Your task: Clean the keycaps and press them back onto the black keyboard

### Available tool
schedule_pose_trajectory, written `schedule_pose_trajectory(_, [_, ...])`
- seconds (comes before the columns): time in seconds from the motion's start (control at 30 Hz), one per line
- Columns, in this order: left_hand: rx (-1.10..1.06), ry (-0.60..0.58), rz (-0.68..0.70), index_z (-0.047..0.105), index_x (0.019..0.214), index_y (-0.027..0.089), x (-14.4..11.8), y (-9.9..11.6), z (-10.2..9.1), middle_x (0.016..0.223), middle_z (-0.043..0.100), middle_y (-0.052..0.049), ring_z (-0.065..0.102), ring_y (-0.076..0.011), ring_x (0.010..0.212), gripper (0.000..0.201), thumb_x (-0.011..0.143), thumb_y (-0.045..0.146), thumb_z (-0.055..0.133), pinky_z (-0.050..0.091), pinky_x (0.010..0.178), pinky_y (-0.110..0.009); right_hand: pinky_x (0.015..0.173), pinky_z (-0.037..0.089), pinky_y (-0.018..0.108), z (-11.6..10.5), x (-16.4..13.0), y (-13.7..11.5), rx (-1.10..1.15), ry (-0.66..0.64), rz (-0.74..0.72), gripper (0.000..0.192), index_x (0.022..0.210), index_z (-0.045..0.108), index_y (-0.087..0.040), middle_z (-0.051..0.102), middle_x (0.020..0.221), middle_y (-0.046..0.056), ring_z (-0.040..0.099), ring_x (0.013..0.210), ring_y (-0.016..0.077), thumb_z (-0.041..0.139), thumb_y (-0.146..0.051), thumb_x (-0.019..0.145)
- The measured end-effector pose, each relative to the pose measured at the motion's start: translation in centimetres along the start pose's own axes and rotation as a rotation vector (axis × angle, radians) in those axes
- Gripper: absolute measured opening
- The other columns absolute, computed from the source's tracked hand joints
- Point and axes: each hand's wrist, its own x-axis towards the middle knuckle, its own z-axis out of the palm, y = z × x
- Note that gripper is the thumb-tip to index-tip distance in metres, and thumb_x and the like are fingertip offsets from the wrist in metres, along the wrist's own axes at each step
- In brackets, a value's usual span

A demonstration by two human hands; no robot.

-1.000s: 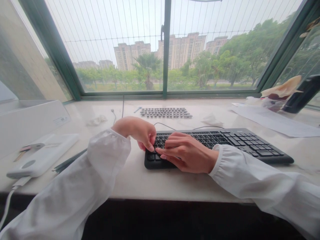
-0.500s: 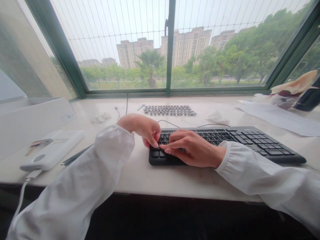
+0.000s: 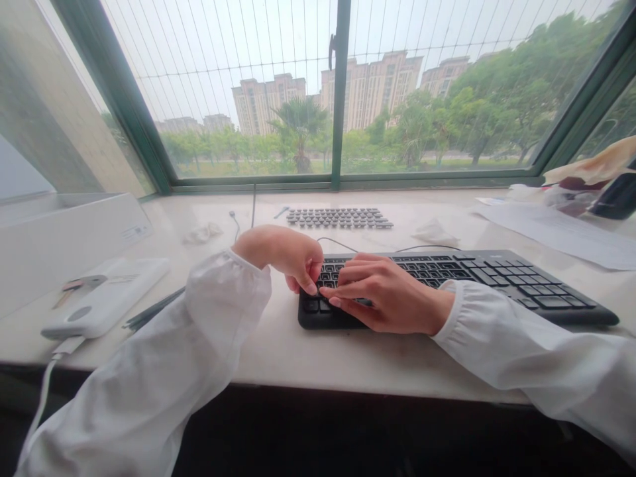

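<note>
A black keyboard (image 3: 527,281) lies on the white ledge; many of its main-block positions show bare square sockets, while the right-hand number block has flat caps. My left hand (image 3: 285,255) is bent over the keyboard's left end, fingers curled and thumb pressed down near the lower left keys; what the fingers pinch, if anything, is hidden. Beside it, my right hand (image 3: 385,295) rests across the left half of the keyboard. Its index finger stretches out to touch the same spot by my left thumb, with its own thumb just below. Nothing shows in the right hand.
Rows of loose keycaps (image 3: 340,218) lie behind the keyboard, with a small blue-grey stick (image 3: 281,212) beside them. To the left are a white power bank (image 3: 106,295) with keys on it, dark thin strips (image 3: 154,310) and a white box (image 3: 74,238). Papers (image 3: 556,232) lie at right.
The view has shifted very slightly. Both hands stay at the same lower left keys, with no clear change in their grip.
</note>
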Motion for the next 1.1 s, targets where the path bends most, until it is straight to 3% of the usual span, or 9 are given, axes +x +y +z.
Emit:
schedule_pose_trajectory(0.6, [0.105,0.041,-0.006,0.069,0.087,0.018,-0.7,1.1,0.3,0.082,0.074,-0.004,0.067,-0.0178,0.077,0.024,0.073,0.037,0.066,0.048,0.073,-0.027,0.077,0.039,0.03,-0.1,0.2,-0.2,-0.196,0.01,-0.195,0.023,0.092,0.065,-0.017,0.061,0.073,0.001,0.05,0.069,0.0126,0.043,-0.024,0.097])
schedule_pose_trajectory(1.1, [0.005,-0.052,0.073,0.063,0.082,0.017,0.8,-0.2,0.2,0.081,0.072,-0.002,0.069,-0.0168,0.078,0.024,0.07,0.037,0.07,0.046,0.066,-0.024,0.071,0.039,0.028,-0.2,0.6,-0.1,0.02,-0.033,-0.054,0.03,0.081,0.07,-0.017,0.058,0.065,0.001,0.05,0.063,0.0116,0.045,-0.025,0.096])
